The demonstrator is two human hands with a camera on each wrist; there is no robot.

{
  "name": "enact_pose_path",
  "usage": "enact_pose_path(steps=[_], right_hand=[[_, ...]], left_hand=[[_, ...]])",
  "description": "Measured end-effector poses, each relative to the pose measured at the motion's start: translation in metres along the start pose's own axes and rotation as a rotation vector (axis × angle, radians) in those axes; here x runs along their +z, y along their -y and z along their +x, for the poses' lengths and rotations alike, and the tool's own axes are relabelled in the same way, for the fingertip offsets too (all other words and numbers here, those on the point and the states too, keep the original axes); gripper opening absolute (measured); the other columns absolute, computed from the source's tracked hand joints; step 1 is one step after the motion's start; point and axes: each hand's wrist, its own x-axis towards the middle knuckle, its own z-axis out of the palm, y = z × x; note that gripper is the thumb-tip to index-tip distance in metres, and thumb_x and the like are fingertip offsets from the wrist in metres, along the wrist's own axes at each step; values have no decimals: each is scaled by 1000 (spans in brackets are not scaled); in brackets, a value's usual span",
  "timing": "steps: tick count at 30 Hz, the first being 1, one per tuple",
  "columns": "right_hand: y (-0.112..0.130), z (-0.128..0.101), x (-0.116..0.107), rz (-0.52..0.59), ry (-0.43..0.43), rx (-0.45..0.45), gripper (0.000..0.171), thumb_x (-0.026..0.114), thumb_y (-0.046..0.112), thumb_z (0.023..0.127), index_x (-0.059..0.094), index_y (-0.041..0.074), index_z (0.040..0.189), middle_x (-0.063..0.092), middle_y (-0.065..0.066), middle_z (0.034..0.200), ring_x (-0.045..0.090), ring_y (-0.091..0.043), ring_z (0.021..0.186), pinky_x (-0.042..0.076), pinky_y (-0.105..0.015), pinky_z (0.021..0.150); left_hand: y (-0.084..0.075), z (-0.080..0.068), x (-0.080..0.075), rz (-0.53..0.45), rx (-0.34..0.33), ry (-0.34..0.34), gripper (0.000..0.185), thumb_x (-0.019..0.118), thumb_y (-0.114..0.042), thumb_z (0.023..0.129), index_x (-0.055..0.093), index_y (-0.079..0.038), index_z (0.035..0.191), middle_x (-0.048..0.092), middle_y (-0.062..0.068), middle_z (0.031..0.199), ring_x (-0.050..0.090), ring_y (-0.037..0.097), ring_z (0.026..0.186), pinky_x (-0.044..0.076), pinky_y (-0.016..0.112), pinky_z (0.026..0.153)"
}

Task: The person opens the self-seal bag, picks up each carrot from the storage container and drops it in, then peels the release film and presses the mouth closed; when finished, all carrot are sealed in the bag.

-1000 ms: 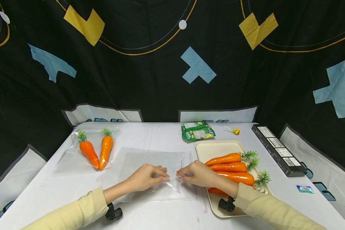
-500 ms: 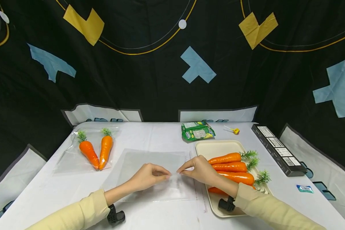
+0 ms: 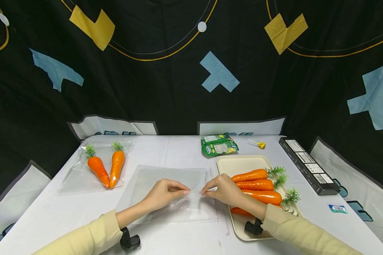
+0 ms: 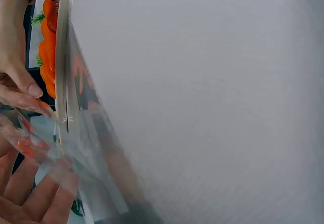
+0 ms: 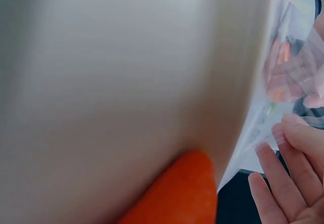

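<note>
A clear plastic bag (image 3: 175, 173) lies flat on the white table, and its thin film is lifted near its right end. My left hand (image 3: 164, 194) pinches the lifted film between thumb and fingers. Facing it, my right hand (image 3: 221, 191) pinches the film at the thumb and index fingertips. In the left wrist view the see-through film (image 4: 71, 143) spans the space by both hands. The right wrist view has the right hand (image 5: 296, 168) with its other fingers spread below the film. The fingertips of the two hands are slightly apart.
At the right, a cream tray (image 3: 239, 159) holds several carrots (image 3: 256, 185) with green tops. Two carrots (image 3: 117, 166) lie in another clear bag at the left. Further off are a green snack packet (image 3: 218, 145), a lollipop (image 3: 261, 145), a black box (image 3: 309, 166) and a small blue-green packet (image 3: 338, 209).
Both hands have closed in on the bag's film and raised it a little. The fingertips came together, then parted slightly, with the left moving left and the film stretched up between them.
</note>
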Motion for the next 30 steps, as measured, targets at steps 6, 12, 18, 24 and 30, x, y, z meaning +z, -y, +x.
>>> enact_pose_path(steps=[6, 12, 18, 24, 30], right_hand=[[-2, -2, -2, 0, 51, -20, 9, 79, 7, 79, 79, 11, 87, 74, 4, 87, 67, -4, 84, 56, -26, 71], [0, -3, -6, 4, 157, -64, 20, 77, 7, 82, 77, 11, 102, 72, 2, 102, 65, -8, 100, 52, -23, 87], [0, -4, -9, -89, 282, -102, 32, 74, 11, 85, 71, 10, 118, 66, -3, 119, 59, -13, 114, 48, -26, 95], [0, -4, -9, -146, 294, -136, 24, 70, 10, 89, 73, 10, 113, 67, -2, 114, 61, -9, 110, 49, -22, 92], [-2, -4, -11, -182, 236, -154, 16, 70, 9, 88, 76, 9, 103, 72, 0, 103, 64, -7, 102, 52, -23, 87]], left_hand=[[-7, 1, -3, 22, 8, -49, 20, 72, -29, 88, 76, -13, 99, 73, -5, 95, 69, 8, 85, 55, 24, 74], [-18, 1, -6, 28, 60, -94, 19, 72, -29, 88, 76, -14, 99, 73, -6, 96, 69, 6, 87, 55, 23, 77], [-44, -6, -10, 15, 112, -133, 11, 71, -16, 89, 75, -11, 98, 73, 2, 96, 71, 15, 88, 56, 24, 74], [-44, -4, -12, 33, 191, -162, 10, 70, -16, 90, 74, -12, 98, 74, 0, 94, 71, 15, 84, 56, 25, 70], [-42, -2, -15, 113, 278, -225, 8, 72, -25, 88, 75, -23, 96, 73, -12, 91, 69, 4, 81, 57, 27, 71]])
